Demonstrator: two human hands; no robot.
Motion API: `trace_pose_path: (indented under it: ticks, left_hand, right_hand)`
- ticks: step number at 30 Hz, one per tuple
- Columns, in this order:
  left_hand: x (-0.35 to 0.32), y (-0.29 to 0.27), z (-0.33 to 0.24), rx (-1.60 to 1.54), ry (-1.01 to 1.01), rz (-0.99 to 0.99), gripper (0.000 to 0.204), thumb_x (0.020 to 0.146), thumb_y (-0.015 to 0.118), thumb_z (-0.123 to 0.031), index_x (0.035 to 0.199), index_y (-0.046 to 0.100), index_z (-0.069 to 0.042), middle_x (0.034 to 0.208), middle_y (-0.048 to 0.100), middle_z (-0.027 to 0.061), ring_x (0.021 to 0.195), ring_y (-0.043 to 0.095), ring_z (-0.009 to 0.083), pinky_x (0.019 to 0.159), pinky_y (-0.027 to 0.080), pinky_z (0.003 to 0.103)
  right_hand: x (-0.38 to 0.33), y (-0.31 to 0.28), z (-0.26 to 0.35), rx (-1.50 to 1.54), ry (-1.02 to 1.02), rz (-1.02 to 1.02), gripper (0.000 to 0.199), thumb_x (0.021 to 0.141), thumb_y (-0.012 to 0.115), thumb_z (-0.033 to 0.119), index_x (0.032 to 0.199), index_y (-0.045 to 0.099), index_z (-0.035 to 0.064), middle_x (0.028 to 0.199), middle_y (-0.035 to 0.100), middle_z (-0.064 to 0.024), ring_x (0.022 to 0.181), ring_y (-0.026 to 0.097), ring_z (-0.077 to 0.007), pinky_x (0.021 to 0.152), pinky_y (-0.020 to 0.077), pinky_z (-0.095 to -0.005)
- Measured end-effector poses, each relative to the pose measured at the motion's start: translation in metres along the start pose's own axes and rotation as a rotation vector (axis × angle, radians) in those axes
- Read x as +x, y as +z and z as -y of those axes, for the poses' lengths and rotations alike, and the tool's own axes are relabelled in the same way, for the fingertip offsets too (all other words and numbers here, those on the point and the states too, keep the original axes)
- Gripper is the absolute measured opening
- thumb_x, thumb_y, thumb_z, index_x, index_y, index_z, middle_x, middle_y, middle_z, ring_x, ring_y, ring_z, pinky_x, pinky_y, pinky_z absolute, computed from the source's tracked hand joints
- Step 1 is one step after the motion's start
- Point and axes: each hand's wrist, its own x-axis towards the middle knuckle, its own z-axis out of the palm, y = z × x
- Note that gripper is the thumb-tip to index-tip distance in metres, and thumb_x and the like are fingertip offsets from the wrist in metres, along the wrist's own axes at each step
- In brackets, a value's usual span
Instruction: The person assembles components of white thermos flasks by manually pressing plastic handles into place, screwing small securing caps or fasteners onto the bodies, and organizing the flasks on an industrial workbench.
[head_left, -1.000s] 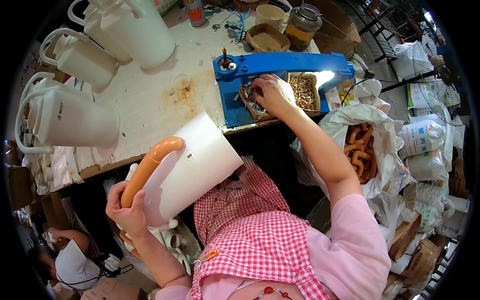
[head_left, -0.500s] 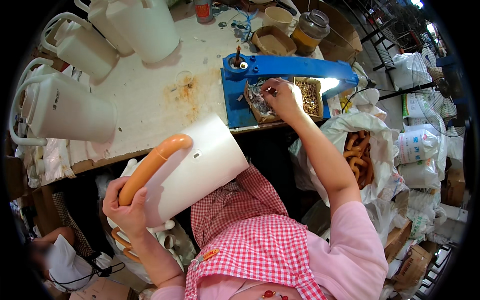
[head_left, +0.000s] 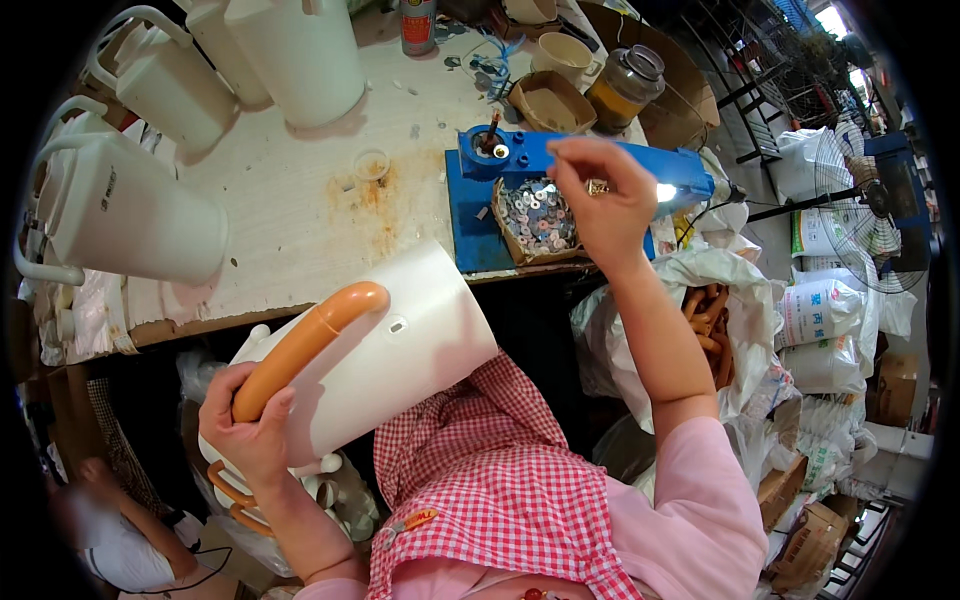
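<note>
A white plastic watering can body (head_left: 430, 300) lies slanted across my lap, below the table edge. An orange curved handle (head_left: 315, 340) lies along its side, and a small slot shows close to the handle's upper end. My left hand (head_left: 245, 425) is closed round the handle's lower end. My right hand (head_left: 612, 205) is raised over a blue bench tool (head_left: 480, 225), its thumb and fingers pinched together; whatever is between them is too blurred to make out. Beneath it, a cardboard box (head_left: 520, 255) holds many small washers (head_left: 545, 215). The hand covers most of the brass-coloured pieces beside them.
Several white watering cans (head_left: 140, 210) stand at the table's left. A spray can (head_left: 418, 28), cardboard tray (head_left: 550, 100), cup (head_left: 563, 55) and jar (head_left: 625, 85) stand farther back. At right are a bag (head_left: 650, 320) of orange handles and a fan (head_left: 870, 200). Another person sits lower left.
My right hand has lifted out of the washer box and moved up and slightly right, uncovering the washers. My left hand still holds the handle, with the can body almost unmoved.
</note>
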Motion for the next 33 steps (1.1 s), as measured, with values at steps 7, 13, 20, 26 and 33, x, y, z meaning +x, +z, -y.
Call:
trace_pose_path:
  ticks: [7,13,20,26,33]
  left_hand:
    - [0.001,-0.002,0.005,0.030,0.012,-0.015,0.039,0.071,0.090,-0.019,0.094,0.065,0.001,0.084,0.064,0.0026,0.075,0.057,0.0099,0.071,0.046,0.022]
    - [-0.001,-0.005,0.005,0.005,-0.027,-0.019,0.040,0.069,0.091,-0.017,0.094,0.065,0.001,0.084,0.064,0.0031,0.076,0.057,0.0105,0.071,0.046,0.023]
    - [0.009,-0.004,-0.006,0.058,-0.049,-0.005,0.040,0.069,0.091,-0.017,0.094,0.066,0.002,0.086,0.065,0.0036,0.078,0.058,0.0119,0.073,0.048,0.025]
    - [0.043,-0.031,-0.021,0.125,0.089,-0.104,0.034,0.073,0.086,-0.016,0.094,0.064,0.002,0.088,0.063,0.0031,0.081,0.057,0.0121,0.078,0.047,0.025]
    - [0.131,0.057,-0.073,0.030,0.253,-0.141,0.026,0.078,0.086,-0.004,0.098,0.070,0.002,0.087,0.068,0.0020,0.079,0.062,0.0084,0.075,0.051,0.022]
  right_hand:
    - [0.049,0.027,0.009,-0.108,-0.406,0.101,0.012,0.081,0.072,-0.008,0.087,0.069,0.0016,0.096,0.076,-0.0080,0.068,0.062,-0.0083,0.057,0.0494,-0.0232]
    - [0.058,0.022,0.006,-0.403,-0.705,0.162,0.018,0.070,0.076,-0.005,0.083,0.067,0.0039,0.094,0.075,-0.0080,0.072,0.071,-0.0225,0.061,0.0554,-0.0280]
    - [0.052,0.013,0.005,-0.394,-0.638,0.102,0.011,0.078,0.072,0.002,0.086,0.067,0.0079,0.094,0.074,-0.0027,0.072,0.071,-0.0208,0.061,0.0552,-0.0304]
    - [-0.024,0.009,0.040,0.572,0.442,0.427,0.024,0.101,0.061,0.016,0.115,0.065,-0.0028,0.102,0.073,-0.0100,0.093,0.068,-0.0134,0.082,0.0543,-0.0289]
    - [-0.010,0.032,0.044,0.840,0.469,0.255,0.039,0.100,0.065,0.022,0.126,0.061,-0.0051,0.111,0.071,-0.0060,0.100,0.063,-0.0109,0.092,0.0502,-0.0287]
